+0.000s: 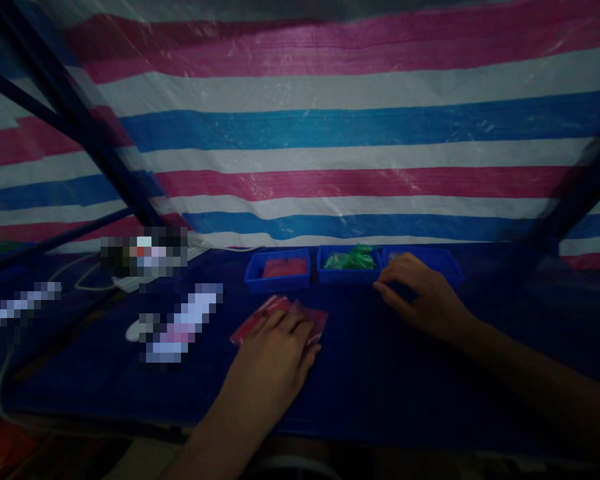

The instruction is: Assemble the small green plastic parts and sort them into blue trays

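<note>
My left hand (275, 350) rests palm down on a small pile of pink-red plastic bags (315, 320) on the blue table, its fingers spread over them. My right hand (420, 293) is at the front of the right-hand blue tray (447, 265). Its thumb and fingertips come together in a pinch, and whatever they hold is hidden. Something pale in that tray shows just behind the fingers. The middle blue tray (325, 277) holds green plastic packets (355, 259). Flat pink-red pieces (285, 267) lie in the left blue tray (253, 283).
A blurred-out long item (187, 323) and a white rounded object (137, 330) lie left on the table (375, 387). Behind them are a white power strip (130, 283) and cables. Blue frame bars (95, 153) and a striped plastic sheet (340, 127) close off the back.
</note>
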`<state>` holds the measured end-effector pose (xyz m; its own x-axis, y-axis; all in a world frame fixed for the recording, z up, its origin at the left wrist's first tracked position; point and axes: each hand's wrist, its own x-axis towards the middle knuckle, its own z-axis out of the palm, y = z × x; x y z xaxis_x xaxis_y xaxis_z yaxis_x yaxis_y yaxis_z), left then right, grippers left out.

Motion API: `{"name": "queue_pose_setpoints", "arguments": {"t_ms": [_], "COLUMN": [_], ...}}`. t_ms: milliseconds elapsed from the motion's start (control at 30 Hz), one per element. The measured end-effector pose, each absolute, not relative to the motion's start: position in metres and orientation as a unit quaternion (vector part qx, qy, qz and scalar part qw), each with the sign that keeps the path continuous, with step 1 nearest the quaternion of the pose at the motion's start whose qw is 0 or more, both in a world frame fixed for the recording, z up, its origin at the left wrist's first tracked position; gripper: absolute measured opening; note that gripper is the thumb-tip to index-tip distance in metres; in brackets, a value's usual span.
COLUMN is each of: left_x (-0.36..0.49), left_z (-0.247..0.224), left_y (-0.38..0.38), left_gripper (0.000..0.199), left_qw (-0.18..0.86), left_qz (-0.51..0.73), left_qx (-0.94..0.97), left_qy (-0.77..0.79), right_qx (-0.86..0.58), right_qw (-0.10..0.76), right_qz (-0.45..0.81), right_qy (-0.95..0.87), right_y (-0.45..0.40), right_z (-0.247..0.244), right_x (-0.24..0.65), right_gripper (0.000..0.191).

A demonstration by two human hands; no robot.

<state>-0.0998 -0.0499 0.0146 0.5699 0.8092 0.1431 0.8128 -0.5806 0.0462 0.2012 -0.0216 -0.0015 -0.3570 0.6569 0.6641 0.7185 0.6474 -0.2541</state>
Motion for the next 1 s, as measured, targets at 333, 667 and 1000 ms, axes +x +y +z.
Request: {"name": "queue_pose_setpoints", "arguments": {"t_ms": [333,667,1000], "left_x": [-0.072,-0.014,-0.033], "left_z": [0.025,0.024,-0.004], "left_y": [-0.032,0.024,0.041], "left_gripper": [0.026,0.032,0.024], "left_qw": [-0.043,-0.201,-0.306], "left_qz": [-0.204,-0.365,-0.341], "left_qx": [-0.894,-0.873,-0.830], "left_qy": [-0.397,-0.252,-0.318], "right_qx": [-0.426,-0.445,-0.477], "right_qw": [0.405,0.500,0.538], "right_qz": [0.118,0.353,0.314], "right_qy": [-0.800,-0.654,-0.621], "right_y": [-0.023,-0.012,-0.009], "right_z": [-0.009,-0.022,-0.023], "right_x": [0.199,0.199,0.206], "right_gripper": [0.019,0.029,0.025]}}
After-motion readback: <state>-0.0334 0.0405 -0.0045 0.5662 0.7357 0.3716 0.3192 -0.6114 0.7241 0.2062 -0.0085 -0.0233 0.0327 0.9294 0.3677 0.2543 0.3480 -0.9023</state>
